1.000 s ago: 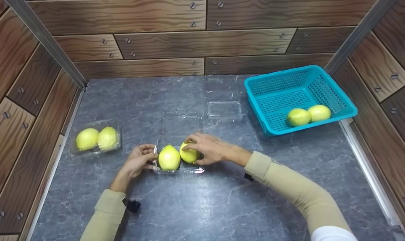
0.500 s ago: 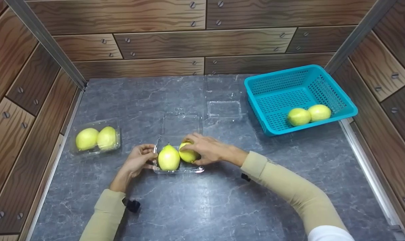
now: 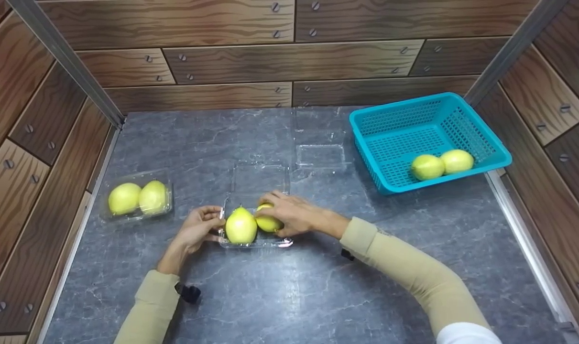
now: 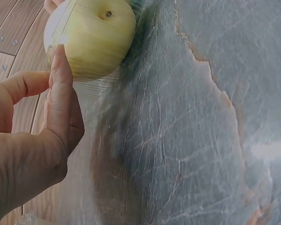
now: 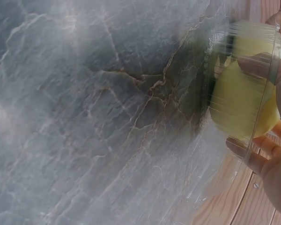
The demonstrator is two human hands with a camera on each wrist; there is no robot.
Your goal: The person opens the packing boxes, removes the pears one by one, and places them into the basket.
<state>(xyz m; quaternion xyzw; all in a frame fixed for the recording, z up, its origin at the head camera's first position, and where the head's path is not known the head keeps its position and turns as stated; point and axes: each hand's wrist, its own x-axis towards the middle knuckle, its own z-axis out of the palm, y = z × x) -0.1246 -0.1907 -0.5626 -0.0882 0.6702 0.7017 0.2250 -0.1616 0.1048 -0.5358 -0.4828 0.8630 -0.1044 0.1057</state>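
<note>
A clear plastic clamshell box (image 3: 256, 245) lies with its lid folded back, holding two yellow-green pears. My left hand (image 3: 199, 228) pinches the box's left rim between thumb and fingers. The left pear (image 3: 241, 228) stands stem up in the box. Over the right pear (image 3: 268, 223), my right hand (image 3: 294, 213) curls its fingers and thumb, hiding part of the fruit. The right wrist view shows that pear (image 5: 239, 101) through the ribbed clear wall, with the right hand's fingers around it. In the left wrist view, the left pear (image 4: 96, 37) shows its base behind the pinched rim.
A second clamshell (image 3: 169, 210) with two pears stands at the left. Another clear clamshell (image 3: 320, 156) lies open behind my right hand. The turquoise basket (image 3: 375, 167) at back right contains two pears (image 3: 442, 164). Wood-patterned panels (image 3: 232, 62) enclose the table.
My right hand has shifted slightly left with the right pear, bringing it against the left one. The left hand keeps its place on the rim.
</note>
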